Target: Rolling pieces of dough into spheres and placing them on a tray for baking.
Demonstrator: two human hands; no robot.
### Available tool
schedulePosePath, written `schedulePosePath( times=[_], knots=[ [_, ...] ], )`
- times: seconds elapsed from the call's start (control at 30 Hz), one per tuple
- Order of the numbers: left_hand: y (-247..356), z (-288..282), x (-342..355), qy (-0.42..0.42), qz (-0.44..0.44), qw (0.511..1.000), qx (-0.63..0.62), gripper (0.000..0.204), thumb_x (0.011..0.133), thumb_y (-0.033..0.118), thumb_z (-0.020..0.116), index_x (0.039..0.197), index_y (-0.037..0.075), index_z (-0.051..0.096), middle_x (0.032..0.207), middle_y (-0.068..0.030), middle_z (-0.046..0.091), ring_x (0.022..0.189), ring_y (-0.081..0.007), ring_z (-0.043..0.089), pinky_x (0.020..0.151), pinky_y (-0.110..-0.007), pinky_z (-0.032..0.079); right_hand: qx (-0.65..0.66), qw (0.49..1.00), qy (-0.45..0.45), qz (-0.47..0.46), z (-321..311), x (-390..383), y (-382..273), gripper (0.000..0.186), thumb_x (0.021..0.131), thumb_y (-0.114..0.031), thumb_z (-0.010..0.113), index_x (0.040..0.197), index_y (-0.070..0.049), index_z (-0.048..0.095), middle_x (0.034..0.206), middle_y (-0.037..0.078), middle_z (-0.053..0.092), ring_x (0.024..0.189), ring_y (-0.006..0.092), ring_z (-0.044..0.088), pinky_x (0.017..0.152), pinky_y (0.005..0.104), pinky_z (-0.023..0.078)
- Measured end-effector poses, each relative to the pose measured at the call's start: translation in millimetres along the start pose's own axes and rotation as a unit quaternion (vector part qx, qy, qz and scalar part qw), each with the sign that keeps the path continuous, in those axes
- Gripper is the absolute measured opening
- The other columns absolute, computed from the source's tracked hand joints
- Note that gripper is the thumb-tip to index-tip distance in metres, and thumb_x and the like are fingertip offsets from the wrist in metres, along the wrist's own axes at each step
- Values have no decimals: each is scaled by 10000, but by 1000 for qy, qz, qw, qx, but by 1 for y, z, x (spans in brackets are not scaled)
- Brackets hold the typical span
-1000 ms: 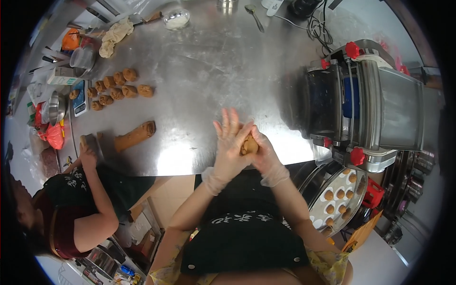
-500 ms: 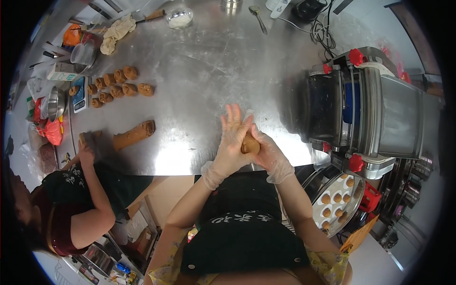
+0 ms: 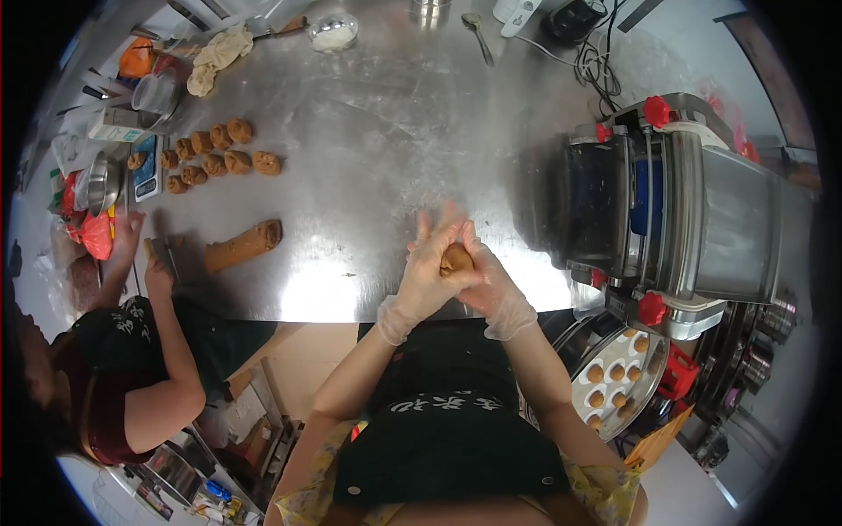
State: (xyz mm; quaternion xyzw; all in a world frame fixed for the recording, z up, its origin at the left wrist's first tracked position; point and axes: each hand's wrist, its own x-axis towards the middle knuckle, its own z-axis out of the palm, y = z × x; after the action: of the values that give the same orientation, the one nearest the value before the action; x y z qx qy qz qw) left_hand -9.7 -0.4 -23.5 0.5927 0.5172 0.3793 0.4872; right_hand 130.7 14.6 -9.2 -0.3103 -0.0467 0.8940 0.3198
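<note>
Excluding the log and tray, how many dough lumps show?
12: five in the far row, five in the near row, one lump on the scale, one ball between left hand and right hand. None looks hidden.

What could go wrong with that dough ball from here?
Drop: the dough ball is cupped between the left hand and right hand near the metal table's front edge, so a slip might send it over.
Sticking: the clear gloves look loose at the wrists; slack film could crease or catch the ball's surface.

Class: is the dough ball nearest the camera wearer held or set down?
Held: the dough ball shows between the left hand and right hand.
</note>
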Motion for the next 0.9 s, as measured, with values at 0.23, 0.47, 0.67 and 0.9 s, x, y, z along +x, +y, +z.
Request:
schedulePosePath(
  times=[0.23, 0.47, 0.67, 0.9],
  knots=[
    [8, 47, -10, 158, -93, 974, -136, 516, 873, 77, 668, 1363, -18, 536, 1314, -219, 612, 1287, -294, 544, 1207, -462, 205, 43, 971, 102, -211, -2, 0, 35, 581, 1059, -465, 354, 1419, -13, 415, 1441, 172, 453, 1364, 270, 427, 1162, 399, 330],
    [15, 35, -3, 99, 96, 990, 2, 425, 949, 66, 582, 1366, -4, 541, 1298, -216, 623, 1267, -289, 556, 1105, -399, 396, 60, 997, 38, 31, -15, 0, -7, 590, 1064, -412, 388, 1504, -30, 296, 1528, 173, 349, 1383, 273, 407, 1166, 418, 324],
    [15, 53, -17, 200, -14, 980, 5, 493, 911, 41, 595, 1400, 48, 532, 1301, -195, 629, 1232, -268, 583, 1056, -370, 443, -32, 988, 42, -145, -16, 3, 24, 624, 1052, -459, 367, 1478, -4, 322, 1483, 183, 419, 1394, 317, 390, 1180, 457, 305],
    [17, 9, -14, 37, -37, 982, -183, 672, 770, 23, 680, 1418, 51, 506, 1368, -225, 568, 1345, -326, 493, 1194, -448, 248, -36, 999, 30, 27, -6, 2, 17, 722, 1018, -579, 316, 1489, -32, 304, 1517, 163, 366, 1392, 283, 384, 1173, 425, 309]
  ],
)
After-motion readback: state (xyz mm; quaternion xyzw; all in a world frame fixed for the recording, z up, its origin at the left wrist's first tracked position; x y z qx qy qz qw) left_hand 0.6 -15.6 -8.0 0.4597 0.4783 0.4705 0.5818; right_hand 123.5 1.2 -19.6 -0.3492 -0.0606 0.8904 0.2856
